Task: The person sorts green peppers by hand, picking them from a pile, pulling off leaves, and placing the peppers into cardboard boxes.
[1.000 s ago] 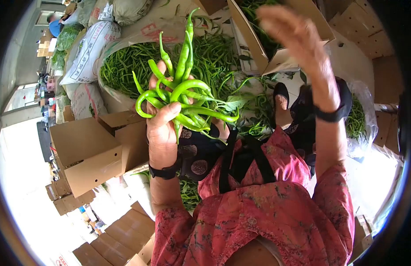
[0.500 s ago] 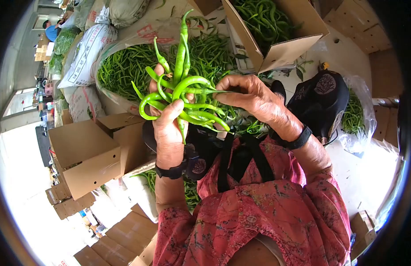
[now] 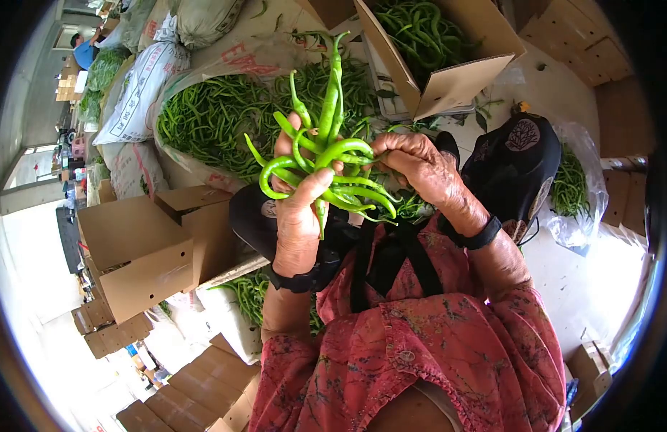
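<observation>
My left hand point(image 3: 299, 216) is closed around a bunch of long green chili peppers point(image 3: 332, 119), several of them curled and pointing different ways. The thumb presses across the bunch from the front. At its right side, my right hand point(image 3: 423, 169) pinches the end of one curved green chili pepper point(image 3: 350, 147) between thumb and forefinger; the fingers partly hide that end. Behind the bunch lies a large pile of green chili peppers point(image 3: 211, 122) in an opened plastic sack.
An open cardboard box point(image 3: 459, 85) with green chili peppers stands at the upper right. Another cardboard box point(image 3: 146, 284) is at the left, near filled white sacks point(image 3: 145, 90). A clear plastic bag point(image 3: 591, 173) of peppers lies far right. A person point(image 3: 83, 52) is in the far background.
The left hand and its bunch have shifted right and slightly down. My right hand is now closer to the bunch, its fingers at the curved pepper's end.
</observation>
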`<act>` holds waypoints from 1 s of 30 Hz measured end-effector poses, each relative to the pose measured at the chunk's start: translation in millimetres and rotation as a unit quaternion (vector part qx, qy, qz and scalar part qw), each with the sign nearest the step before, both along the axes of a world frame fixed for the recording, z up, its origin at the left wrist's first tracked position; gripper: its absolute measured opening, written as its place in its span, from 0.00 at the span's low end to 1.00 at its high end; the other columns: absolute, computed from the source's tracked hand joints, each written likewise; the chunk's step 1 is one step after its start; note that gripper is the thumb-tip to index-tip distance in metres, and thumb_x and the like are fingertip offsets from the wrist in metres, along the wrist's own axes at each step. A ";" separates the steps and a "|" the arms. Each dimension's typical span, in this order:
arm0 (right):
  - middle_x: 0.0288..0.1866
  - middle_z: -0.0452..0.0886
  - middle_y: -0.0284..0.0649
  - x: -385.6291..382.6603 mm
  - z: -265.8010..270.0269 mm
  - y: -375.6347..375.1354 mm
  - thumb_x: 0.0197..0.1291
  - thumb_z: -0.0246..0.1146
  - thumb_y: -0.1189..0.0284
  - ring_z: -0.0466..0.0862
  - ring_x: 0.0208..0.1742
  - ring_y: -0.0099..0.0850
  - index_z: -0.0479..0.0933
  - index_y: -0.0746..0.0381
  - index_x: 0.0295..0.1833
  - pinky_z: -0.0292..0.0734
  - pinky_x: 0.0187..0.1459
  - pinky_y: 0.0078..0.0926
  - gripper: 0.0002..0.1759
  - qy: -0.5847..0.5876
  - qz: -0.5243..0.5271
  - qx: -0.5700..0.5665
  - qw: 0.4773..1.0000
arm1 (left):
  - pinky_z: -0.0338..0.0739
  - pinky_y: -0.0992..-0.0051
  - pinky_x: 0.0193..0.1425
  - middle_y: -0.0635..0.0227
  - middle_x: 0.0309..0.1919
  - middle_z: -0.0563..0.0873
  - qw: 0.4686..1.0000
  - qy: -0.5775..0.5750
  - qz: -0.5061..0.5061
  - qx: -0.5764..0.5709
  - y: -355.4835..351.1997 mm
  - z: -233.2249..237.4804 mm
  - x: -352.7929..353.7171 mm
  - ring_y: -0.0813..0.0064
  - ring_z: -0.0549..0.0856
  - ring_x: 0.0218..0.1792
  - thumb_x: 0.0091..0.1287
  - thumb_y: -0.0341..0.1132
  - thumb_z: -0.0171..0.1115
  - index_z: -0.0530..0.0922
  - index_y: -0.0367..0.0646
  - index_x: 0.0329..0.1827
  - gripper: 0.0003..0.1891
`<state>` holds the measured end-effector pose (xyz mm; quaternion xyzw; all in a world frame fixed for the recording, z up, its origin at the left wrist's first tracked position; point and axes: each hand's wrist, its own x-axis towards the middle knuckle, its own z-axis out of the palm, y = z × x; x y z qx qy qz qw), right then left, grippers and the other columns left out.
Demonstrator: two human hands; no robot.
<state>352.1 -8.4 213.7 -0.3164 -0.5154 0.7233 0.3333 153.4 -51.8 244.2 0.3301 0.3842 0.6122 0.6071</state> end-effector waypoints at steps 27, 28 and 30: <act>0.44 0.82 0.46 29.5 -33.8 -48.2 0.57 0.62 0.75 0.82 0.45 0.45 0.80 0.59 0.47 0.76 0.47 0.41 0.11 -0.358 -0.098 0.415 0.831 | 0.77 0.72 0.54 0.66 0.57 0.77 0.997 -0.005 0.056 -0.059 -16.3 -15.1 7.4 0.74 0.80 0.45 0.57 0.23 0.62 0.59 0.41 0.75 0.39; 0.44 0.82 0.46 24.0 -20.1 -50.3 0.57 0.62 0.75 0.82 0.45 0.45 0.80 0.59 0.47 0.76 0.47 0.41 0.11 -0.358 -0.092 0.412 0.833 | 0.77 0.73 0.55 0.66 0.58 0.76 0.997 0.003 0.044 -0.057 -16.9 -17.1 5.9 0.75 0.80 0.49 0.57 0.23 0.63 0.60 0.41 0.75 0.39; 0.41 0.81 0.45 11.5 21.4 -45.2 0.56 0.65 0.73 0.83 0.42 0.44 0.79 0.60 0.42 0.78 0.41 0.40 0.08 -0.308 -0.088 0.316 0.893 | 0.76 0.73 0.58 0.66 0.58 0.76 0.998 0.016 0.039 -0.035 -16.7 -16.4 12.9 0.75 0.80 0.53 0.57 0.23 0.63 0.60 0.41 0.75 0.39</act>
